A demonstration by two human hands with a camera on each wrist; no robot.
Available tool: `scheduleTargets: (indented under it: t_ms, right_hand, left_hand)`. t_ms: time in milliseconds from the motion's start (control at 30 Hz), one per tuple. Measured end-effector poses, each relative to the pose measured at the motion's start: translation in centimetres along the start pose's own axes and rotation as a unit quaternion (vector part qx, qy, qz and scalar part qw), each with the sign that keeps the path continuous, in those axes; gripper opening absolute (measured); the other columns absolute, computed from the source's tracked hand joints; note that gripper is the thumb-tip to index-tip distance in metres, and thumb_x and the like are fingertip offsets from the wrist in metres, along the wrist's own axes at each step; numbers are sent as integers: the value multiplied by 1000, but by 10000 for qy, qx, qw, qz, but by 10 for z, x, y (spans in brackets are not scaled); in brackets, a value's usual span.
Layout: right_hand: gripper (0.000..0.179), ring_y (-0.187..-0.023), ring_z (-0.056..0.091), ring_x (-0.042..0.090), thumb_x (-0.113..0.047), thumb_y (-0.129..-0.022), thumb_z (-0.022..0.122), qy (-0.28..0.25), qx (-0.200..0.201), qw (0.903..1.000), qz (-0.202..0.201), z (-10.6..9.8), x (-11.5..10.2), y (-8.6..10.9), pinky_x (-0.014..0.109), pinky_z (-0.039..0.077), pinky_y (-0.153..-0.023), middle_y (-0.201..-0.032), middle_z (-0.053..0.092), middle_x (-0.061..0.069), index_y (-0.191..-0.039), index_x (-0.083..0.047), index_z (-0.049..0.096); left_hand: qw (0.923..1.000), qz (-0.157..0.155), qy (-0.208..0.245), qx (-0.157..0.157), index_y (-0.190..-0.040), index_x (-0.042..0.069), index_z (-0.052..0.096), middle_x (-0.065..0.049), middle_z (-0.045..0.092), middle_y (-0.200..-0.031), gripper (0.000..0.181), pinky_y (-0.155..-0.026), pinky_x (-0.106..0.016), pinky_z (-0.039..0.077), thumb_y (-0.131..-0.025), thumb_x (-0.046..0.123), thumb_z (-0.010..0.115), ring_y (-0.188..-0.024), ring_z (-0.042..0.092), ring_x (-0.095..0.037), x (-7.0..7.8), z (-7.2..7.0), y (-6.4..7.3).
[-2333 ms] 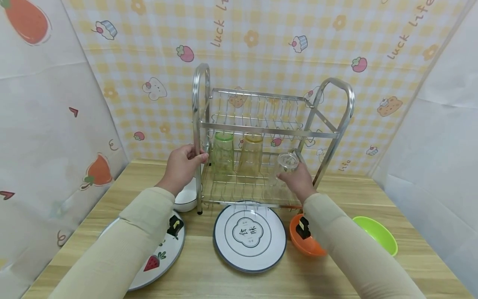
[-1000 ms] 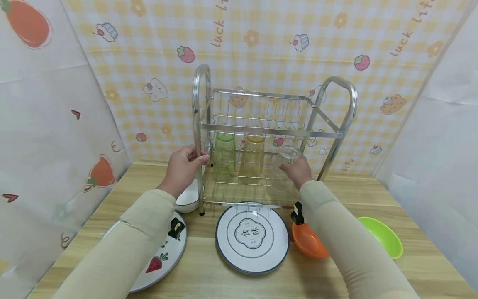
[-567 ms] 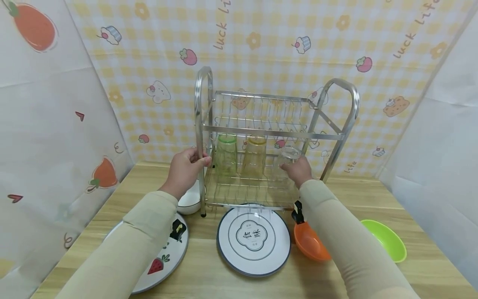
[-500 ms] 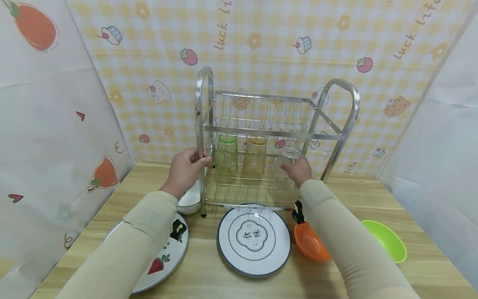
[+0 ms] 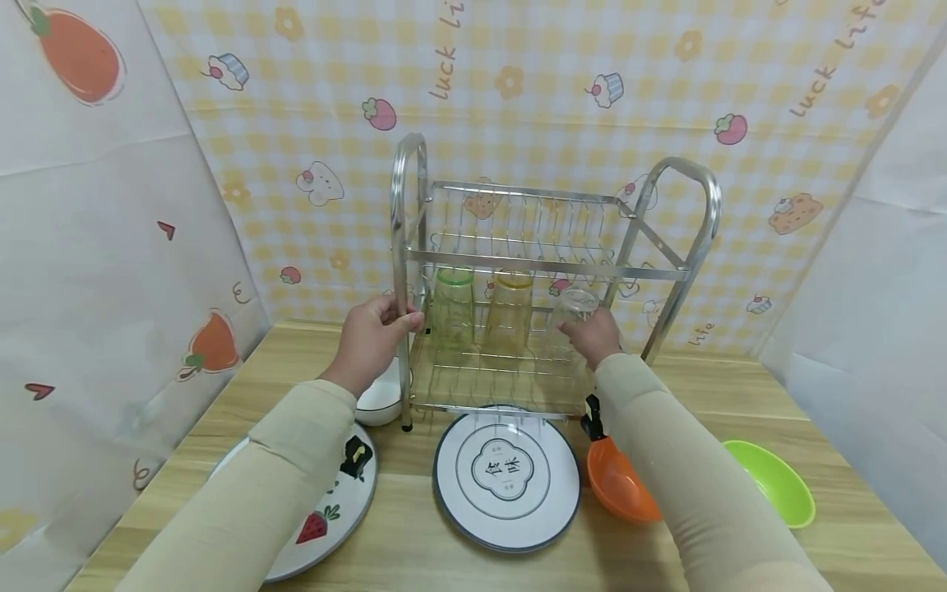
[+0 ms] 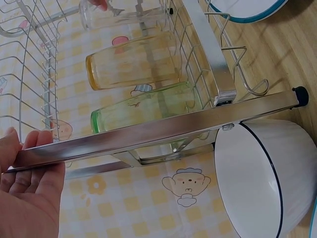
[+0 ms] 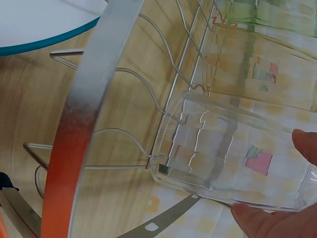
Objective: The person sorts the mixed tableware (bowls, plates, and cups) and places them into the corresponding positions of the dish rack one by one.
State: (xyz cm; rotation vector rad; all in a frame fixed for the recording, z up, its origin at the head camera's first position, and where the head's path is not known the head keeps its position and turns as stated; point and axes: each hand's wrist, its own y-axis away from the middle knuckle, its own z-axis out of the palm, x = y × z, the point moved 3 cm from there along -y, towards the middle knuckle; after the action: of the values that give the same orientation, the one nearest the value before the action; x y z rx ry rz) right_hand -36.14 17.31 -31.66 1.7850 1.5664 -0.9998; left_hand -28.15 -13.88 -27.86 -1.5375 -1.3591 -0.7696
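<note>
My left hand (image 5: 372,339) grips the left upright of a two-tier metal dish rack (image 5: 547,267), thumb in front and fingers behind the bar. In the left wrist view the fingers (image 6: 44,144) wrap that upright. On the lower tier, my right hand (image 5: 593,335) holds an upside-down clear glass (image 5: 575,306) near its base, between thumb and fingers. The right wrist view shows the clear glass (image 7: 223,144) with its mouth end at the tier's wires. To its left stand an upside-down yellow glass (image 5: 507,312) and a green glass (image 5: 453,311).
A blue-rimmed white plate (image 5: 506,526) lies before the rack. An orange bowl (image 5: 621,485) and a green bowl (image 5: 773,485) sit to the right. Behind my left wrist is a white bowl (image 5: 380,401); a strawberry-patterned plate (image 5: 355,501) lies partly under my left sleeve.
Since the oldest frame, my right hand and the clear glass have shifted slightly back on the lower tier, then stayed put. My left hand keeps its place on the upright.
</note>
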Motion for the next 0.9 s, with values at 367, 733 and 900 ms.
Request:
scheduleTargets:
  t_ms: [367,733,900]
  right_hand:
    - [58,-122,48,39,-10,-91,63,-189,-10,9998,-3,4,0,-4,49,43,-99,-139,46,26,-141,6,38]
    - [66,-126,44,39,-9,-91,63,-783,58,9960,418,7,6,-12,51,42,-100,-142,39,27,-144,8,27]
    - [63,-129,41,39,-9,-91,63,-831,64,9957,402,8,6,-14,51,39,-104,-141,40,27,-142,9,30]
  left_hand:
    - [10000,-3,-29,19,-100,2,63,-14,70,-99,19,-91,-41,43,-96,21,61,-105,60,-27,-2,-1,0]
    - [10000,44,-62,24,-100,3,64,-13,71,-96,19,-87,-39,44,-96,21,61,-103,61,-27,-3,1,1]
    - [10000,21,17,16,-100,3,64,-12,71,-96,17,-89,-40,45,-96,20,61,-101,61,-26,-2,0,1]
